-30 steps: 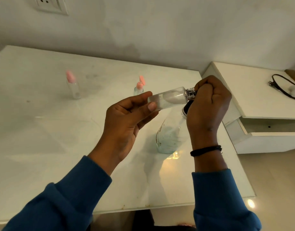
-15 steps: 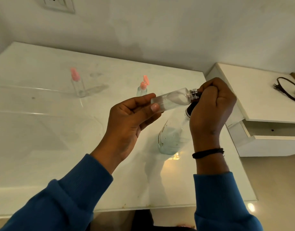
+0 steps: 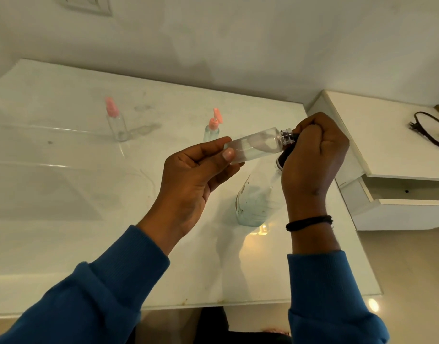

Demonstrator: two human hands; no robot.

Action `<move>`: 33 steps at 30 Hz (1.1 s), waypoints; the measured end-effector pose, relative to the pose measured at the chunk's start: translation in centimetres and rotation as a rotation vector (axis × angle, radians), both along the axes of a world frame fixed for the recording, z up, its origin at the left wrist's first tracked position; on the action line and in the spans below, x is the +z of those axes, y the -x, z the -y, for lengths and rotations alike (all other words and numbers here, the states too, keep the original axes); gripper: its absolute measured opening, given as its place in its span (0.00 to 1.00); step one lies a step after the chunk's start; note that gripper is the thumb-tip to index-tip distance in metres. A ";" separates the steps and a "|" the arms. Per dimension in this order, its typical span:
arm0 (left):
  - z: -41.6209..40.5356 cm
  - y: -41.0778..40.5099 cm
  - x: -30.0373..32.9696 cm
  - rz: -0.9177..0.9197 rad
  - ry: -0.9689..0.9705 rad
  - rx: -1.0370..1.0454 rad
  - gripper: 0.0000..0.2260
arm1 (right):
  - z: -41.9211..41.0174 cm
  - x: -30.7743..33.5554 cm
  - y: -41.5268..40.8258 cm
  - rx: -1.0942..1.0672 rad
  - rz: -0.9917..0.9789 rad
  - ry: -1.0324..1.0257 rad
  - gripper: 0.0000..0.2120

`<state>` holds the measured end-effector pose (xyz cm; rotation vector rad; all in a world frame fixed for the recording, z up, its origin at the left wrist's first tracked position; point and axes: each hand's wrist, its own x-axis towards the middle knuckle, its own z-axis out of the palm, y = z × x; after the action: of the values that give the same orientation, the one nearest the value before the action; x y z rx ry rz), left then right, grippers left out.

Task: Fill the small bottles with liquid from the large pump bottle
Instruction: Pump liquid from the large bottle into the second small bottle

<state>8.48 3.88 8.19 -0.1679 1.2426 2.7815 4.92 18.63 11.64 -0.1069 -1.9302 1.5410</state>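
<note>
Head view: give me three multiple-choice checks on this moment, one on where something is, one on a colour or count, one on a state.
1. Where is the large pump bottle?
A. standing on the white table, below the hands
B. lying on the side cabinet
C. on the floor

2. How many pink-capped small bottles stand at the back of the table?
A. one
B. two
C. four

3. How is the clear small bottle held?
A. upright on the table, untouched
B. upside down, dripping
C. near level in the air, left hand at its base, right hand at its neck

Key: 1 A, its base rests on the tabletop; 2 B, one at back left, one nearer the middle; 3 C, both hands meet it above the table.
</note>
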 end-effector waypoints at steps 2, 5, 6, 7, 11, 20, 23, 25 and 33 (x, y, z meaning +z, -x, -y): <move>-0.1 0.0 0.1 -0.010 -0.005 -0.013 0.20 | -0.2 0.5 0.0 -0.004 -0.014 -0.010 0.12; -0.1 0.0 0.0 -0.008 -0.012 -0.011 0.21 | -0.1 0.5 0.1 -0.002 -0.016 -0.009 0.12; -0.1 0.1 0.0 -0.004 -0.013 -0.006 0.20 | 0.0 0.3 0.1 0.001 -0.012 -0.010 0.12; -0.1 0.1 -0.1 -0.001 -0.014 -0.003 0.20 | 0.0 0.2 0.1 0.002 -0.007 -0.012 0.11; -0.2 0.0 -0.1 0.015 -0.023 -0.007 0.20 | -0.2 0.4 0.1 -0.003 -0.005 -0.028 0.11; -0.5 -0.2 -0.2 0.075 -0.077 -0.018 0.22 | -0.1 0.0 0.2 -0.002 0.000 -0.018 0.11; -0.7 -0.3 -0.3 0.077 -0.101 -0.031 0.21 | -0.2 0.5 0.2 -0.002 -0.024 -0.044 0.12; -0.7 -0.3 -0.4 0.080 -0.108 -0.026 0.21 | -0.1 0.4 0.1 -0.004 -0.028 -0.042 0.11; -0.7 -0.3 -0.3 0.086 -0.129 -0.025 0.20 | -0.1 0.7 0.1 -0.007 -0.031 -0.043 0.13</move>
<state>8.74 4.55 7.86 -0.2578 1.0349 2.7895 4.83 18.69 12.30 -0.0710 -1.9355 1.4867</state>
